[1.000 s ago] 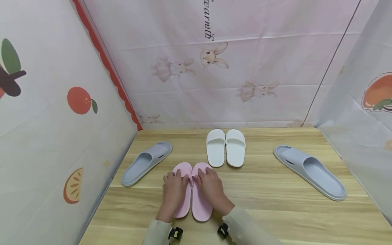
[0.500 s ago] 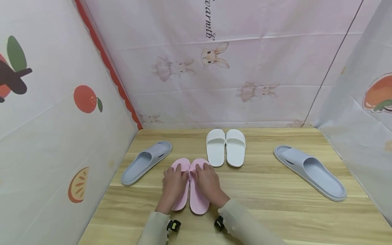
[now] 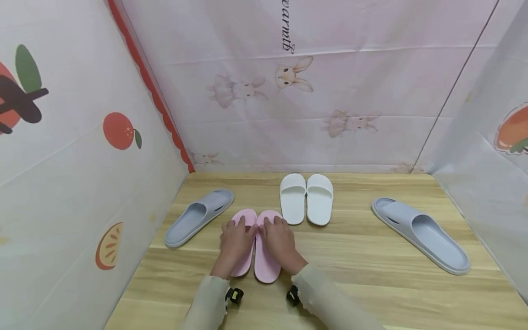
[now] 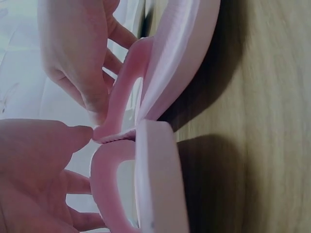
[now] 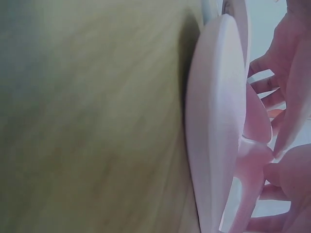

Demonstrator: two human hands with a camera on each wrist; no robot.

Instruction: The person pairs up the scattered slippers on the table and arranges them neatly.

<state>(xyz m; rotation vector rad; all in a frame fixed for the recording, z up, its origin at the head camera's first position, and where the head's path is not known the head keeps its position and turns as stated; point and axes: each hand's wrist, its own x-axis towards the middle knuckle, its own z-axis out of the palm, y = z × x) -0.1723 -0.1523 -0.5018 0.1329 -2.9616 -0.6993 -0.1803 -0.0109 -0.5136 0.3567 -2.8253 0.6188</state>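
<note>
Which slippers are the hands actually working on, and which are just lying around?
In hand:
- pink slippers, side by side
- left hand resting on the left one
- right hand resting on the right one

Lying about:
- white slippers, paired behind
- grey slipper at left
- grey slipper at right

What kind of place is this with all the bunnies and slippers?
Probably a small staged booth, not a real room. A wooden tabletop is walled in by hung cloths printed with rabbits and oranges. Slipper pairs lie on it, and both hands rest on the pink slippers.
</note>
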